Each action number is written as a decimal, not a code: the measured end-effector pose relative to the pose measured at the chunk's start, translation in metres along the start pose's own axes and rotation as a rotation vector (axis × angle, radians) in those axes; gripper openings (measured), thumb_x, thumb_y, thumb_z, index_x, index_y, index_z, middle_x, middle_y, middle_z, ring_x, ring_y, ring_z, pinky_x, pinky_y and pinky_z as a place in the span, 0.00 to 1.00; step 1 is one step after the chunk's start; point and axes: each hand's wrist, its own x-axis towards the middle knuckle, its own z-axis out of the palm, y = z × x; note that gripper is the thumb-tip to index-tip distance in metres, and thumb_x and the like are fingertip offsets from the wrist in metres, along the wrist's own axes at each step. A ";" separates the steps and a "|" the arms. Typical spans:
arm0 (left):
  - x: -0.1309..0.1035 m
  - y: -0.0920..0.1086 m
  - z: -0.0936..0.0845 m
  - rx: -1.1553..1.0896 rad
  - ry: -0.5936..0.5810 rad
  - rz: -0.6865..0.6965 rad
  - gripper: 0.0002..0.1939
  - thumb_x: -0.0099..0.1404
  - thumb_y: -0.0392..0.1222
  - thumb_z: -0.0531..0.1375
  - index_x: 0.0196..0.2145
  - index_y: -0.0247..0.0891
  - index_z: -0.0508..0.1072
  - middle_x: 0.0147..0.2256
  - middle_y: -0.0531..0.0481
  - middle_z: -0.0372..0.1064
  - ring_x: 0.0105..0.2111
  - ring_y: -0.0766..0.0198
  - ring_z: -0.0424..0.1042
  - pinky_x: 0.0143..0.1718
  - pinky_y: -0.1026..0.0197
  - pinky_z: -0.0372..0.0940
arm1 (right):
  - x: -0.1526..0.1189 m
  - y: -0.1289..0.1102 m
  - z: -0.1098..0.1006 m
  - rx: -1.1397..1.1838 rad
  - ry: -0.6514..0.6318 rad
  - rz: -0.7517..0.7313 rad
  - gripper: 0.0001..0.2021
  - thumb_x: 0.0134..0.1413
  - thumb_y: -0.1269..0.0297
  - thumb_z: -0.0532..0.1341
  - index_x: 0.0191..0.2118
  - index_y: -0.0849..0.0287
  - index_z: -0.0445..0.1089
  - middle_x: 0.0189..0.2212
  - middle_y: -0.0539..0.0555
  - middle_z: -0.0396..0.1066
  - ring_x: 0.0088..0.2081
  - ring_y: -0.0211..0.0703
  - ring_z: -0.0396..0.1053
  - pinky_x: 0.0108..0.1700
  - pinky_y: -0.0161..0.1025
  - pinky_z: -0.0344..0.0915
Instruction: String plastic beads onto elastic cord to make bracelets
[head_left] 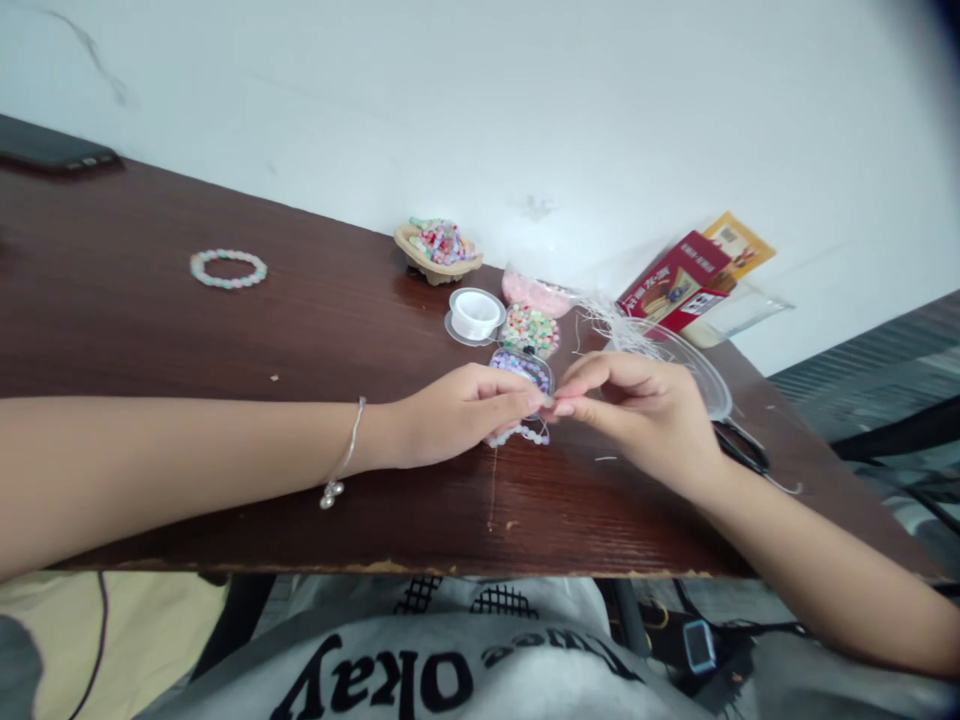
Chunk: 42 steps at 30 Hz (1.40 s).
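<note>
My left hand (469, 415) is closed in a pinch near the middle of the table, its fingertips meeting those of my right hand (645, 415). The right fingers are pinched too. What lies between the fingertips is too small to make out. A short beaded strand (519, 434) of pale beads hangs just below the left fingers. Behind the hands is a clear box of purple beads (525, 366), partly hidden by the left fingers. Beyond it are multicoloured beads (531, 330) and a spool of white cord (474, 316).
A finished-looking beaded ring (228, 269) lies at the left. A bowl of beaded strands (437, 248) stands near the wall. At the right are red packaging (675, 283), white threads (619, 322), a clear round lid (709, 378) and black-handled scissors (741, 446). A dark device (56, 147) sits far left.
</note>
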 end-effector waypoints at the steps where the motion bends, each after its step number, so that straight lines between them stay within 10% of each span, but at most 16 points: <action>1: 0.000 0.000 0.000 -0.028 0.000 0.002 0.17 0.67 0.46 0.51 0.31 0.32 0.73 0.24 0.53 0.64 0.25 0.70 0.61 0.31 0.65 0.58 | 0.002 -0.003 -0.003 -0.028 0.018 -0.029 0.05 0.50 0.64 0.66 0.28 0.58 0.72 0.26 0.51 0.73 0.29 0.39 0.70 0.34 0.37 0.66; 7: 0.003 -0.002 0.002 -0.154 0.091 0.016 0.13 0.66 0.44 0.55 0.32 0.32 0.74 0.34 0.47 0.72 0.36 0.67 0.69 0.42 0.63 0.61 | 0.023 0.002 -0.014 -0.243 0.089 -0.126 0.06 0.52 0.62 0.64 0.33 0.60 0.72 0.31 0.53 0.73 0.32 0.40 0.69 0.35 0.37 0.64; 13: 0.004 -0.011 0.002 -0.330 0.259 -0.025 0.12 0.65 0.46 0.56 0.32 0.34 0.70 0.21 0.57 0.55 0.23 0.72 0.57 0.26 0.67 0.55 | 0.042 0.031 -0.009 -0.677 -0.365 -0.029 0.04 0.50 0.71 0.61 0.32 0.60 0.74 0.30 0.53 0.74 0.30 0.38 0.68 0.33 0.33 0.59; 18: 0.003 -0.010 0.000 -0.286 0.216 -0.093 0.14 0.64 0.49 0.56 0.37 0.34 0.73 0.21 0.59 0.48 0.20 0.74 0.46 0.21 0.68 0.44 | 0.047 0.029 -0.003 -0.729 -0.427 -0.042 0.05 0.50 0.73 0.59 0.28 0.62 0.71 0.25 0.52 0.72 0.26 0.36 0.65 0.30 0.32 0.56; 22: 0.001 -0.005 0.001 -0.186 0.206 -0.101 0.16 0.65 0.50 0.54 0.38 0.34 0.73 0.19 0.59 0.48 0.19 0.74 0.46 0.20 0.68 0.45 | 0.038 0.021 -0.009 -0.625 -0.289 -0.083 0.03 0.48 0.73 0.60 0.29 0.62 0.71 0.26 0.52 0.71 0.28 0.37 0.65 0.32 0.34 0.58; 29: 0.000 0.005 0.002 0.109 0.150 -0.068 0.15 0.65 0.44 0.53 0.33 0.34 0.76 0.18 0.57 0.56 0.20 0.73 0.52 0.20 0.69 0.49 | 0.006 0.020 -0.011 0.234 0.025 0.084 0.07 0.48 0.68 0.66 0.36 0.58 0.72 0.29 0.50 0.73 0.29 0.35 0.69 0.32 0.33 0.67; 42: 0.000 0.002 0.001 0.034 0.207 -0.052 0.14 0.64 0.43 0.53 0.32 0.34 0.77 0.16 0.59 0.55 0.18 0.73 0.51 0.22 0.69 0.52 | 0.002 0.021 -0.008 0.175 0.054 0.059 0.06 0.47 0.69 0.68 0.34 0.53 0.76 0.30 0.48 0.76 0.30 0.34 0.72 0.33 0.31 0.70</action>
